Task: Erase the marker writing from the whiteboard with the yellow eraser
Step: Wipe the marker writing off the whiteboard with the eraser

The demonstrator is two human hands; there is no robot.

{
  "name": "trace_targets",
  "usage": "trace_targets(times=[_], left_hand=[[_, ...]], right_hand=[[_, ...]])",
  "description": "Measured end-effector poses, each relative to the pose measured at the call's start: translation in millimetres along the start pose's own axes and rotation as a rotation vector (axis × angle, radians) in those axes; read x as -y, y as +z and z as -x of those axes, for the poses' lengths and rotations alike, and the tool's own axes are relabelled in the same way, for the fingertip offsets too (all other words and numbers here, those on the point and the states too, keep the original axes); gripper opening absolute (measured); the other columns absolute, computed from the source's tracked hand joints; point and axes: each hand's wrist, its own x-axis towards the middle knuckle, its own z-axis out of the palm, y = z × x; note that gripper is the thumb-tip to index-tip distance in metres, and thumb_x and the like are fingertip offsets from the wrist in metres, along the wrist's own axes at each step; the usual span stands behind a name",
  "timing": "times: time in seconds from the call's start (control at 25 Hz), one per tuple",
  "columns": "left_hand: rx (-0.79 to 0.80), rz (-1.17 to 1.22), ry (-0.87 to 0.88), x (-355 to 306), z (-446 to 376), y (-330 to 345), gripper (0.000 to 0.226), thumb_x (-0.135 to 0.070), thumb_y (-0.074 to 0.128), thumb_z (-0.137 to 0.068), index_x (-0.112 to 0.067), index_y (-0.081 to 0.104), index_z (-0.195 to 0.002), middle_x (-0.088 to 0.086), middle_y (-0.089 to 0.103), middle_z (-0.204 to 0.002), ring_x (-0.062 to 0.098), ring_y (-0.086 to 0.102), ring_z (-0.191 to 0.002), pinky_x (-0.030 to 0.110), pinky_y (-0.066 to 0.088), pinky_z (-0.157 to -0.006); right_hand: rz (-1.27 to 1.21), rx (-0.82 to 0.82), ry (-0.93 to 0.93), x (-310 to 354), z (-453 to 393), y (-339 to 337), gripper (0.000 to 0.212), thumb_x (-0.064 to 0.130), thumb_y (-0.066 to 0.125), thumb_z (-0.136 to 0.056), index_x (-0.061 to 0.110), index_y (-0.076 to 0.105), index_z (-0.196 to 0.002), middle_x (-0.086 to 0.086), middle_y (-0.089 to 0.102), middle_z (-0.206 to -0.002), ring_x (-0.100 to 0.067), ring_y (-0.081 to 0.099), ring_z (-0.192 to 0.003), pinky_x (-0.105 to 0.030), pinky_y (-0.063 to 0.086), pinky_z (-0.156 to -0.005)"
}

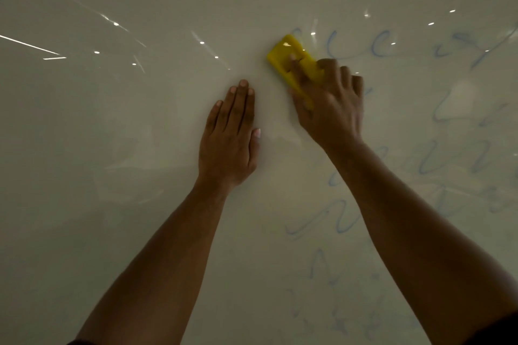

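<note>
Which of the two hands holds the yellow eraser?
The right hand grips the yellow eraser against the whiteboard; the left hand lies flat, holding nothing.

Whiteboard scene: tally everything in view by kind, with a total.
Hands: 2, the left hand flat on the board, the right hand gripping the eraser
Eraser: 1, yellow
Whiteboard: 1, with faint blue writing to the right
Total: 4
</note>
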Motion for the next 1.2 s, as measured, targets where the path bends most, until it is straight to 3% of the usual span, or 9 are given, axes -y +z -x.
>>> trace_targets(times=[0.08, 0.24, 0.36, 0.52, 0.68, 0.84, 1.0, 1.12, 1.2], left_hand=[[-0.004, -0.008, -0.005, 1.2, -3.8, 0.7, 0.065, -0.032, 0.034, -0.109, -0.005, 0.023, -0.167, 0.013, 0.02, -0.175, 0.028, 0.02, -0.162, 0.043, 0.016, -0.132], [-0.03, -0.004, -0.022, 0.1, -21.9, 2.1, 0.062, -0.03, 0.035, -0.111, -0.004, 0.025, -0.166, 0.013, 0.022, -0.174, 0.028, 0.021, -0.162, 0.043, 0.016, -0.131], [-0.025, -0.024, -0.046, 3.6, -47.2, 1.4, 0.063, -0.032, 0.03, -0.112, -0.005, 0.021, -0.167, 0.013, 0.019, -0.175, 0.027, 0.018, -0.163, 0.042, 0.014, -0.131], [-0.014, -0.051, -0.059, 2.8, -67.7, 2.9, 0.063, -0.032, 0.026, -0.112, -0.004, 0.019, -0.167, 0.013, 0.015, -0.176, 0.026, 0.015, -0.163, 0.042, 0.013, -0.132], [-0.045, -0.074, -0.073, 1.2, -73.2, 5.6, 0.063, -0.031, 0.029, -0.111, -0.003, 0.019, -0.167, 0.014, 0.017, -0.175, 0.027, 0.016, -0.163, 0.042, 0.013, -0.131], [-0.047, -0.061, -0.048, 1.6, -78.0, 5.3, 0.064, -0.028, 0.032, -0.11, -0.001, 0.018, -0.167, 0.016, 0.016, -0.175, 0.029, 0.015, -0.163, 0.044, 0.012, -0.131], [-0.077, -0.063, -0.037, 1.2, -80.6, 8.1, 0.064, -0.026, 0.032, -0.109, -0.001, 0.017, -0.167, 0.015, 0.015, -0.176, 0.029, 0.015, -0.163, 0.044, 0.012, -0.131], [-0.102, -0.053, -0.05, -0.5, -85.8, 9.0, 0.062, -0.026, 0.031, -0.111, -0.001, 0.018, -0.167, 0.015, 0.017, -0.175, 0.028, 0.015, -0.163, 0.044, 0.014, -0.131], [-0.112, -0.051, -0.053, -1.6, -87.6, 9.2, 0.062, -0.026, 0.031, -0.111, -0.001, 0.019, -0.167, 0.015, 0.018, -0.175, 0.028, 0.016, -0.163, 0.044, 0.015, -0.132]], right_hand=[[-0.066, -0.006, 0.229, 5.3, -10.2, -1.1, 0.055, 0.039, 0.059, -0.097, 0.03, 0.052, -0.151, -0.019, 0.06, -0.118, -0.04, 0.057, -0.097, -0.044, 0.04, -0.079], [0.013, -0.057, -0.161, 2.8, -10.0, 3.1, 0.048, 0.041, 0.057, -0.103, 0.026, 0.055, -0.149, -0.017, 0.063, -0.113, -0.037, 0.059, -0.089, -0.042, 0.042, -0.073], [0.013, -0.077, 0.131, 0.7, -16.8, 2.6, 0.053, 0.04, 0.057, -0.1, 0.023, 0.054, -0.151, -0.02, 0.062, -0.111, -0.038, 0.058, -0.088, -0.041, 0.042, -0.072], [0.107, -0.083, -0.175, -12.1, -11.1, 1.6, 0.051, 0.04, 0.054, -0.103, 0.019, 0.055, -0.149, -0.018, 0.063, -0.106, -0.036, 0.059, -0.082, -0.041, 0.043, -0.068], [0.073, -0.108, 0.135, -9.8, -24.8, 2.3, 0.056, 0.038, 0.06, -0.097, 0.016, 0.056, -0.147, -0.021, 0.062, -0.105, -0.037, 0.058, -0.081, -0.039, 0.045, -0.068], [0.096, -0.11, -0.291, -25.9, -25.4, 2.2, 0.051, 0.038, 0.059, -0.101, 0.017, 0.057, -0.147, -0.019, 0.063, -0.103, -0.036, 0.06, -0.079, -0.04, 0.044, -0.068], [0.091, -0.079, 0.203, -34.4, -38.7, 2.6, 0.058, 0.04, 0.057, -0.096, 0.019, 0.054, -0.149, -0.023, 0.061, -0.109, -0.038, 0.058, -0.084, -0.04, 0.044, -0.071], [0.027, -0.049, -0.309, -21.0, -32.3, 4.4, 0.053, 0.038, 0.056, -0.098, 0.016, 0.058, -0.146, -0.02, 0.061, -0.103, -0.037, 0.058, -0.079, -0.04, 0.043, -0.067], [0.074, -0.073, -0.242, -35.1, -41.5, 0.3, 0.053, 0.038, 0.06, -0.096, 0.018, 0.059, -0.145, -0.018, 0.062, -0.103, -0.037, 0.059, -0.079, -0.041, 0.044, -0.067]])
